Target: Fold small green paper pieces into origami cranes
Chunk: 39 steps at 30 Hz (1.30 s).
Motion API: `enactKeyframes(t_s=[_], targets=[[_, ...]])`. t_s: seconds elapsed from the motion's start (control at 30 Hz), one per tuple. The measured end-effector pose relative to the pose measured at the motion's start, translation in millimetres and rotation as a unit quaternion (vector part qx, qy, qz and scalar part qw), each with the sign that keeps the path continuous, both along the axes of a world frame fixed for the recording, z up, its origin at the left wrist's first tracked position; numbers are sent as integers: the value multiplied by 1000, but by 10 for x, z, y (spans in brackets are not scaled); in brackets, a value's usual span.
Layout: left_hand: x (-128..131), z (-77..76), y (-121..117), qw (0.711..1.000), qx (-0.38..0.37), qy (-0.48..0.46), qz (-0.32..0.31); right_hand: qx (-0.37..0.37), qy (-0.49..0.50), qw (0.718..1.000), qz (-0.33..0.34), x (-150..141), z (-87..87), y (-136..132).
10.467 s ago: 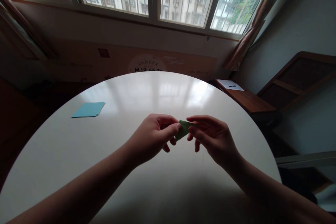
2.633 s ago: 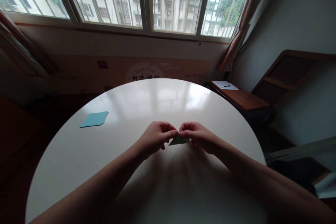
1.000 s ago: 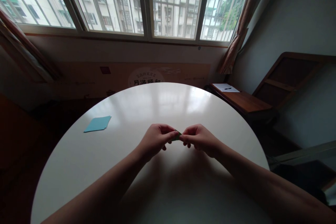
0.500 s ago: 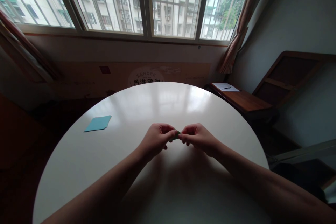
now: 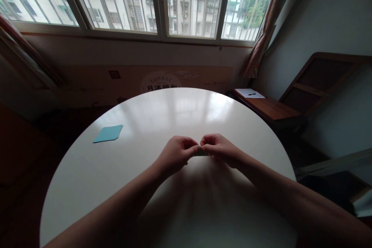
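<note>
Over the middle of the white round table (image 5: 139, 124), my left hand (image 5: 177, 153) and my right hand (image 5: 219, 148) meet fingertip to fingertip. Between them is a small piece of green paper (image 5: 202, 153), mostly hidden by my fingers. My left thumb and forefinger pinch its left part, while the right thumb and forefinger close on it from the other side. How the paper is folded cannot be made out. A stack of light blue square paper sheets (image 5: 108, 133) lies flat on the table to the left, apart from both hands.
Right of the table is a wooden bench-like surface (image 5: 276, 109) with a white sheet (image 5: 247, 93) and a dark pen (image 5: 252, 94) on it. Behind the table, a printed orange panel (image 5: 128, 79) stands below a barred window.
Both hands have shifted slightly, the fingertips now closer together. The green paper shows lower, below the fingertips, and its visible shape has changed. The view has tilted a little.
</note>
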<state>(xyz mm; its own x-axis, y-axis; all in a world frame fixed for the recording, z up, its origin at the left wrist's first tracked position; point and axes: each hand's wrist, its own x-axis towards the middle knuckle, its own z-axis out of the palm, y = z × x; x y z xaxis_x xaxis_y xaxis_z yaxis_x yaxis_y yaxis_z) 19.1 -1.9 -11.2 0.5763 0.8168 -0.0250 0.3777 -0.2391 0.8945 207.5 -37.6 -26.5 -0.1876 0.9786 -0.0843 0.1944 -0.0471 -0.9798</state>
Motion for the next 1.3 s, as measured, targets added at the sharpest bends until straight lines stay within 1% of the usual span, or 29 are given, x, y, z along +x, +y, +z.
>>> enactKeyframes(t_s=[0.13, 0.23, 0.37, 0.53, 0.6, 0.7, 0.73, 0.8, 0.87, 0.97, 1.07, 1.2, 1.3], targets=[[2, -2, -2, 1000, 9, 0, -4, -12, -12, 1000, 6, -18, 21, -15], [-14, -2, 34, 1000, 6, -16, 10, -27, -12, 999, 13, -12, 37, -20], [-23, 9, 50, 999, -10, -41, 18, -49, 4, 998, 27, 8, 55, -17], [-29, 61, 31, 998, -26, -52, 23, -49, 3, 998, 35, 37, 65, -19], [-71, 104, 69, 996, -33, -67, 52, -45, -4, 998, 42, 59, 65, -22], [-166, 165, 171, 983, -46, -114, 135, -43, -15, 998, 46, 97, 60, -22], [-192, 175, 202, 979, -54, -125, 152, -42, -17, 998, 42, 106, 59, -19], [-218, 174, 239, 974, -73, -140, 164, -37, -15, 999, 27, 114, 55, -10], [-204, 148, 238, 973, -90, -142, 160, -20, 5, 1000, 6, 108, 49, 3], [-139, 92, 188, 978, -99, -124, 137, 24, 45, 998, -26, 86, 25, 25], [-79, 47, 132, 983, -103, -105, 108, 62, 51, 996, -36, 63, -17, 42], [-50, 20, 102, 986, -107, -90, 89, 61, 23, 997, -33, 44, -65, 49], [-48, 23, 107, 988, -94, -88, 82, 50, 17, 998, -39, 37, -76, 47]])
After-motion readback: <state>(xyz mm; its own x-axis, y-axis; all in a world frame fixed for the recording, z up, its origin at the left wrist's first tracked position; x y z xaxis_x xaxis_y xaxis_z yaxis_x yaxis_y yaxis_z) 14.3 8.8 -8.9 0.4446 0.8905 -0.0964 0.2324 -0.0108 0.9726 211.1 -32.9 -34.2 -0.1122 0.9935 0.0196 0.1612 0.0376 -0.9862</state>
